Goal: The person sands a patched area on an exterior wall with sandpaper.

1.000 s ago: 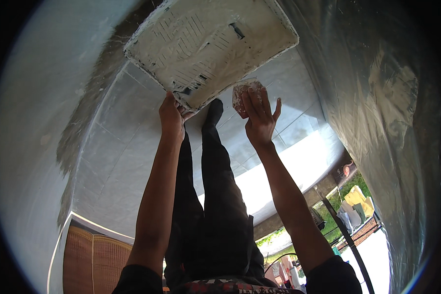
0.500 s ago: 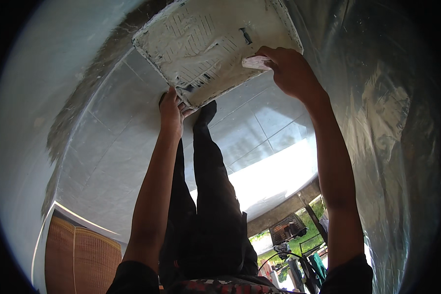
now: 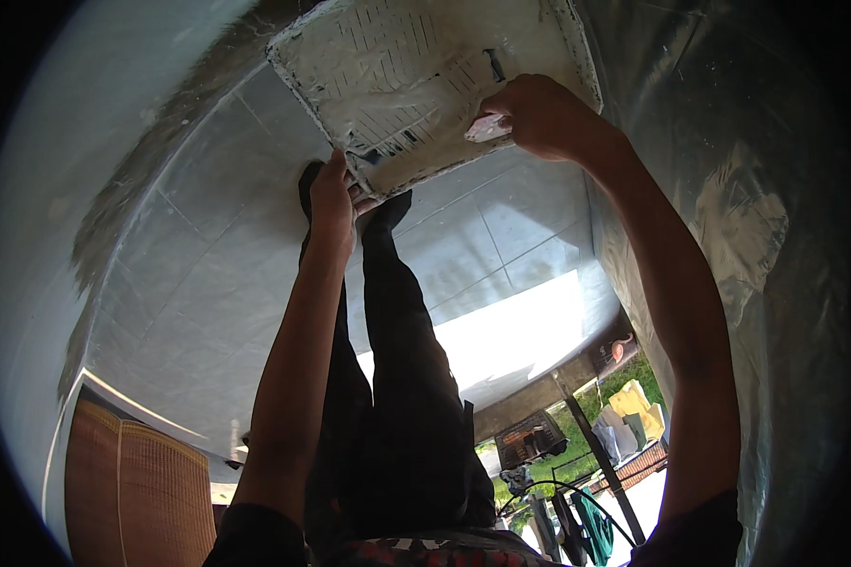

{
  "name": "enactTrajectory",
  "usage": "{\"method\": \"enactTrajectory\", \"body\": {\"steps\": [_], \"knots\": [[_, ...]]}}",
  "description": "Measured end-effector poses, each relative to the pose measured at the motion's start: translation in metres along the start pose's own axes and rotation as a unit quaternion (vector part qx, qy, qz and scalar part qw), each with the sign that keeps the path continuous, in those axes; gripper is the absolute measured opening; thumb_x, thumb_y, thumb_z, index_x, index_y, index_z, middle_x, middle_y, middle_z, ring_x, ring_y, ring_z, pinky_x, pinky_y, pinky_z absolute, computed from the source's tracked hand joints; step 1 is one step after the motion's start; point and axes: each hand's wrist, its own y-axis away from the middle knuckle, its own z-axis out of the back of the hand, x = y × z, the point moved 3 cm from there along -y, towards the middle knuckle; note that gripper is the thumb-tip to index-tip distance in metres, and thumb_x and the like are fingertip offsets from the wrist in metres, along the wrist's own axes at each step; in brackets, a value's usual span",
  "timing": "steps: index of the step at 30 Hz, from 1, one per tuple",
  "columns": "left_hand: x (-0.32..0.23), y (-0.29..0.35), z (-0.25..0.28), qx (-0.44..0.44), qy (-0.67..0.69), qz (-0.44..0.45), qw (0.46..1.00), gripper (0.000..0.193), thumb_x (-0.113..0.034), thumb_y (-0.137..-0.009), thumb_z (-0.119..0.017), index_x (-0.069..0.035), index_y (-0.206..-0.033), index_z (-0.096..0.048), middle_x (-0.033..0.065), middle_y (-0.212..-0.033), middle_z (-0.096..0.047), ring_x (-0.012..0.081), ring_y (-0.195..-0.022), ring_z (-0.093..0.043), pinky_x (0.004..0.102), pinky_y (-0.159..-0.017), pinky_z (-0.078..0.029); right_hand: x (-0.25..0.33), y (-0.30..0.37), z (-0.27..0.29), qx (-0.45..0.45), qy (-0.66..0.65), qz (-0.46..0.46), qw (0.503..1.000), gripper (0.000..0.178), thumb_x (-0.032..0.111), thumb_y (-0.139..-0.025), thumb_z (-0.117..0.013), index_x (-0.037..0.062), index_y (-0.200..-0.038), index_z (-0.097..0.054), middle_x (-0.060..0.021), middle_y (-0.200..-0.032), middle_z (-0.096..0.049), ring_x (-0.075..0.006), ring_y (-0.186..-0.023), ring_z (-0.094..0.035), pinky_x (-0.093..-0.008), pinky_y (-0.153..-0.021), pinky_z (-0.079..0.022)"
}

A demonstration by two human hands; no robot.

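A rectangular off-white panel [image 3: 416, 71] with rows of dark slots lies in front of me at the top of the view. Pale, wet-looking paste smears it, and its edges look rough and crusted. My left hand [image 3: 333, 203] grips its near left corner, thumb on top and fingers beneath. Over the near right part, my right hand [image 3: 547, 118] is closed round a small flat pinkish-white piece [image 3: 487, 128], held against or just above the smeared surface. Whether that piece is a scraper or a block, I cannot tell. A dark slot [image 3: 494, 64] shows beyond it.
Grey floor tiles [image 3: 199, 246] spread below, with a bright sunlit patch [image 3: 511, 331]. A pale wall with a dark rough band stands left. Clear plastic sheeting [image 3: 747, 217] hangs on the right. A brown woven panel [image 3: 142, 482] is lower left; a dark crate [image 3: 531, 439] is outside.
My right hand has moved the pinkish-white piece leftward across the panel, toward its near edge, with the elbow swung outward. The left hand keeps its grip. My view has shifted slightly.
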Motion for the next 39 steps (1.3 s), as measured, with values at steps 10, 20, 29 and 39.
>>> {"method": "enactTrajectory", "body": {"steps": [10,20,29,39], "knots": [[-0.002,-0.001,0.000,-0.002,-0.016,-0.017,1.000,0.056,-0.045,-0.107,-0.040,0.000,-0.140,-0.047,0.0190,-0.134,-0.059,0.0323,-0.119,-0.062,0.0554,-0.098,-0.052,0.005,-0.011,-0.004,0.020,0.006,-0.008,1.000,0.036,0.006,-0.090,-0.061,0.0150,-0.122,-0.072,-0.0144,-0.116,-0.071,-0.0290,-0.109,-0.067,-0.0420,-0.098,-0.052],[0.002,-0.006,0.000,0.004,-0.019,-0.005,1.000,0.056,-0.045,-0.106,-0.039,0.000,-0.138,-0.048,0.0168,-0.133,-0.059,0.0312,-0.119,-0.062,0.0543,-0.099,-0.052,-0.001,-0.019,-0.009,-0.006,-0.030,-0.004,1.000,0.026,0.005,-0.091,-0.065,0.0083,-0.116,-0.072,-0.0143,-0.110,-0.073,-0.0315,-0.102,-0.068,-0.0425,-0.091,-0.054],[-0.005,-0.002,0.000,-0.021,-0.039,-0.025,0.999,0.042,-0.031,-0.109,-0.035,0.003,-0.125,-0.054,0.0154,-0.113,-0.065,0.0240,-0.098,-0.071,0.0422,-0.078,-0.065,-0.005,-0.022,0.011,0.074,-0.037,-0.032,0.996,0.026,0.005,-0.091,-0.066,0.0072,-0.116,-0.073,-0.0151,-0.111,-0.072,-0.0313,-0.104,-0.068,-0.0433,-0.093,-0.053],[-0.003,-0.006,0.002,-0.012,-0.014,-0.021,1.000,0.042,-0.032,-0.110,-0.036,0.003,-0.125,-0.054,0.0157,-0.112,-0.065,0.0240,-0.097,-0.072,0.0416,-0.080,-0.065,0.000,-0.019,0.014,0.061,-0.020,-0.050,0.997,0.029,0.010,-0.093,-0.066,0.0071,-0.121,-0.070,-0.0154,-0.114,-0.070,-0.0314,-0.107,-0.066,-0.0432,-0.094,-0.052]]}}
